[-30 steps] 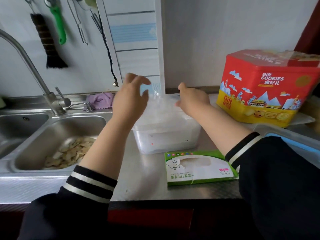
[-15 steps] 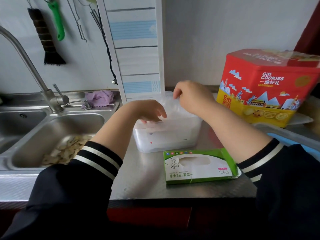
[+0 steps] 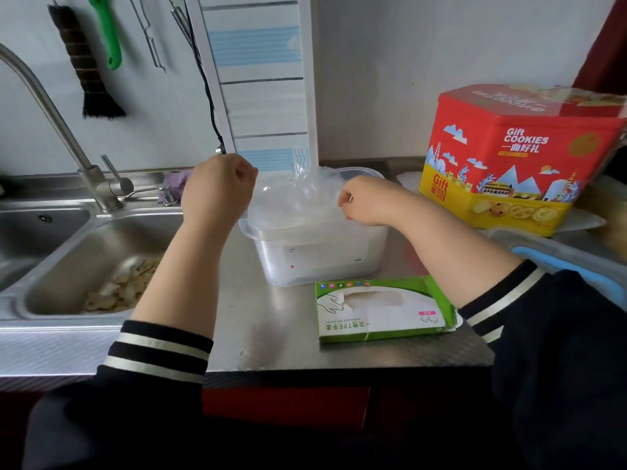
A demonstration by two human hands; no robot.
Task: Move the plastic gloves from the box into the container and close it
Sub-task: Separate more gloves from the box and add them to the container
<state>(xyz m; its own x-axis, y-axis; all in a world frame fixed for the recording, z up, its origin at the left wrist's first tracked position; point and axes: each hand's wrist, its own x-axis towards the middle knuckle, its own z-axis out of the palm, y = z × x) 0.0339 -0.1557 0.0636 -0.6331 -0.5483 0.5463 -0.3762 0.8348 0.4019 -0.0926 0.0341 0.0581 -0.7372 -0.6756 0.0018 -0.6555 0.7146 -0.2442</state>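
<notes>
Your sleeves (image 3: pixel 159 354) are dark navy with white stripes at the cuffs. The gloves (image 3: pixel 291 201) look clear and filmy in the translucent white container (image 3: pixel 319 256); the box (image 3: pixel 383 308) is green and white, the cookie tin (image 3: pixel 515 157) red and yellow, the table (image 3: pixel 271 334) steel grey.

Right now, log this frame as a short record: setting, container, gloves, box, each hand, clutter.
setting: steel counter beside a sink
container: clear tub, lid not on
gloves: crumpled clear plastic heaped above the tub's rim
box: green glove box, flat in front of the tub
left hand: curled at the plastic's left edge
right hand: curled at its right edge
clutter: red cookie tin
</notes>
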